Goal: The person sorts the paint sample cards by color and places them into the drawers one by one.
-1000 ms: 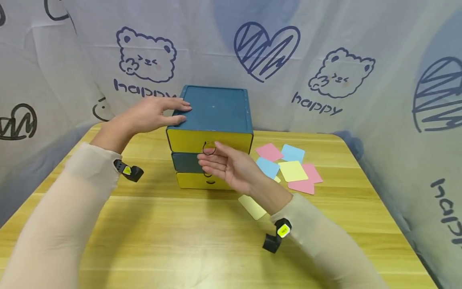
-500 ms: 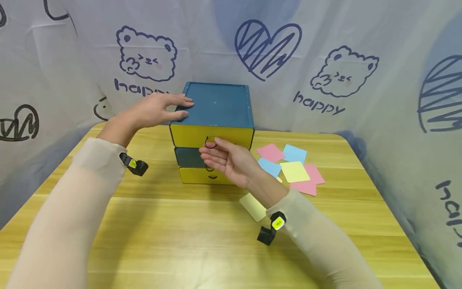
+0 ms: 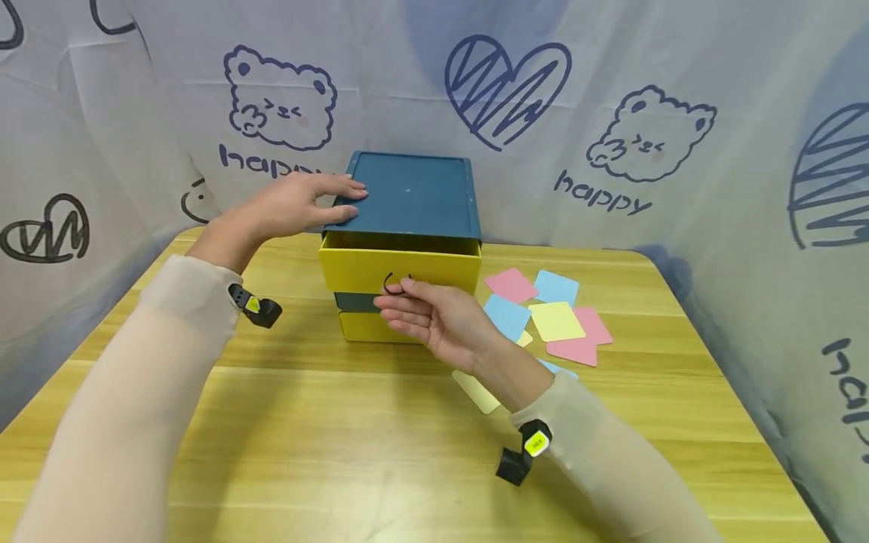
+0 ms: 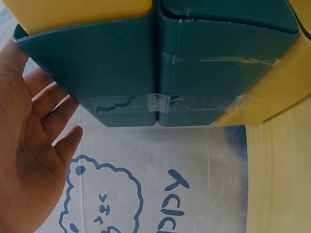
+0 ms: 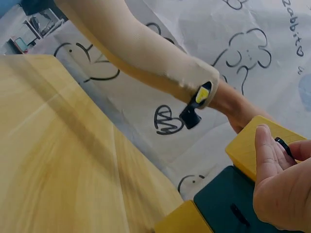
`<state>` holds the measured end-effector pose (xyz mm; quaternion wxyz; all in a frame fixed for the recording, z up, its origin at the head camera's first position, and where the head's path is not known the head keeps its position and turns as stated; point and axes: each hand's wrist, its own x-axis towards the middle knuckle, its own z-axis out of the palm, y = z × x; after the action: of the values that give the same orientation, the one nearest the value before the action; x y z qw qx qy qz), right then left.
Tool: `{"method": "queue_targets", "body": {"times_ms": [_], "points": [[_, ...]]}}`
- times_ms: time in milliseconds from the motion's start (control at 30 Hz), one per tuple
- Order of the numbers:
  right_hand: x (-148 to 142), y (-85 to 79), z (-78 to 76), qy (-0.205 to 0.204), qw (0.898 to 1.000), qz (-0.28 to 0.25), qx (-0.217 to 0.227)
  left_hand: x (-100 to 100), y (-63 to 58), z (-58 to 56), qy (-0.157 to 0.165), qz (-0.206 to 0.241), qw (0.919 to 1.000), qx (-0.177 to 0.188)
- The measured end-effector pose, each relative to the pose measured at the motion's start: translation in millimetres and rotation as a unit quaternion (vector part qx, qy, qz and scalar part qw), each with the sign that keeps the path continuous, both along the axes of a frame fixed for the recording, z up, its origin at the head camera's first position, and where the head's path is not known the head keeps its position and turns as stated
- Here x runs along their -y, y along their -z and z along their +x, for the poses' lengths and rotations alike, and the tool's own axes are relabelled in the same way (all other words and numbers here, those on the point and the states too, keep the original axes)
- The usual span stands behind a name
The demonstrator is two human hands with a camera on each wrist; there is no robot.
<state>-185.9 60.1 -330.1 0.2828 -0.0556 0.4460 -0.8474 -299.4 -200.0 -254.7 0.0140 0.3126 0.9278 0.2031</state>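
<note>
A dark teal desk drawer unit (image 3: 414,192) stands at the table's back. Its yellow top drawer (image 3: 353,264) is pulled partway out, leaving a dark opening behind the front panel. My right hand (image 3: 448,320) holds that drawer's black loop handle (image 3: 388,283) between thumb and fingers; the handle (image 5: 283,147) also shows in the right wrist view. On the unit's top, at the left edge, rests my left hand (image 3: 299,204) with straight fingers. Below are a teal middle drawer (image 3: 354,302) and a yellow bottom drawer (image 3: 373,326), partly behind my right hand.
Pink, blue and yellow paper notes lie right of the unit, among them a yellow note (image 3: 557,322) and a pink note (image 3: 511,285). My right forearm partly covers another yellow note (image 3: 475,391). A printed cloth (image 3: 394,83) hangs behind the wooden table (image 3: 305,452).
The top drawer has come out toward me, with my right hand on its handle moving slightly down and nearer. My left hand stays on the unit's top.
</note>
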Motion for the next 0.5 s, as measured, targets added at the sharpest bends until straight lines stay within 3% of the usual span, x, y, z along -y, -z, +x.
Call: {"method": "queue_targets", "body": {"times_ms": [500], "points": [[-2, 1.0, 40.6, -0.026, 1.000, -0.012, -0.009, 2, -0.2, -5.3, 0.010, 0.002, 0.9999, -0.002]]}}
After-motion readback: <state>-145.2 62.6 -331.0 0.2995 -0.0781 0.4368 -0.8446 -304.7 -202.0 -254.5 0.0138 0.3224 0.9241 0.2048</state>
